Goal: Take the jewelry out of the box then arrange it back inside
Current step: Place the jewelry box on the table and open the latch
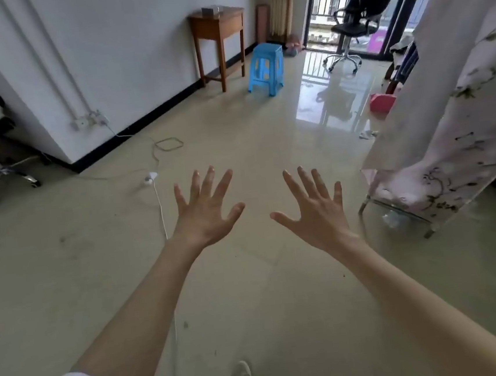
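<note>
Two bare hands, left hand (205,213) and right hand (315,211), reach out over the floor (266,292), fingers (209,179) spread wide, holding nothing, likely showing readiness. No jewelry box is identifiable; a side table (217,24) stands at twelve o'clock.

Head view, single camera: worn at head height on a standing person, facing forward and tilted down over a tiled floor (279,275). Wide-angle; straight lines bow near the edges. Nearest to lens: both forearms reaching away from it, left hand (205,211) and right hand (318,211) spread mid-frame. Blue plastic stool (265,69) stands far beyond the hands, upper centre. Wooden side table (219,43) just left of the stool; office chair (355,23) right of it by the balcony door.
</note>
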`<state>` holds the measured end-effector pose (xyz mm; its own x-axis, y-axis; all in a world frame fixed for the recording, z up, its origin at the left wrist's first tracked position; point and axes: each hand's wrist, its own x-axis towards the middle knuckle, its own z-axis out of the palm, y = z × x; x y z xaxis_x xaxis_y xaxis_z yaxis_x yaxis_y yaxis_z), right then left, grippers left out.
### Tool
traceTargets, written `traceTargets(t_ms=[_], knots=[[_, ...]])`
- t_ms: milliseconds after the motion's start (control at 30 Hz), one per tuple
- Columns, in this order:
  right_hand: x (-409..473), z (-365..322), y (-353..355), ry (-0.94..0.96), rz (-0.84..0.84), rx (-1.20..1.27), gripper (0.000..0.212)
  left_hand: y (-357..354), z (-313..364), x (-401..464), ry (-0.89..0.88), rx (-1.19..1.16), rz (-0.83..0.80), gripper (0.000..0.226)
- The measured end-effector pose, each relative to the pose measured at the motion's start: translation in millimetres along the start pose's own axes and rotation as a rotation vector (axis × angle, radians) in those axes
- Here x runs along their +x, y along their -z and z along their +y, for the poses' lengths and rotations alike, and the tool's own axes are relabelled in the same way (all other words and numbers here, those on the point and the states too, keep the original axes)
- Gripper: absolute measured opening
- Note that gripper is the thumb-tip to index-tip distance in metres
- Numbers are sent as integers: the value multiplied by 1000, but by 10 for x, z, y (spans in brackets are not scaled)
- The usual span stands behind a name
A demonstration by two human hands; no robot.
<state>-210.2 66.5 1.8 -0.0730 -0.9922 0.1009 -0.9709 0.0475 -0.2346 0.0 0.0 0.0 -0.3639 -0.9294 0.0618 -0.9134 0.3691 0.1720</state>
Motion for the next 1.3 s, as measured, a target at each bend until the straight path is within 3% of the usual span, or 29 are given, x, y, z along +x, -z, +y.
traceTargets(t_ms=[700,1300], knots=[[3171,258,-623,-19,-9,-20,86,-466,-813,3110,-37,37,-25,71],[6227,1612,-717,-32,-58,-13,87,-842,-715,6331,10,-47,-102,67]])
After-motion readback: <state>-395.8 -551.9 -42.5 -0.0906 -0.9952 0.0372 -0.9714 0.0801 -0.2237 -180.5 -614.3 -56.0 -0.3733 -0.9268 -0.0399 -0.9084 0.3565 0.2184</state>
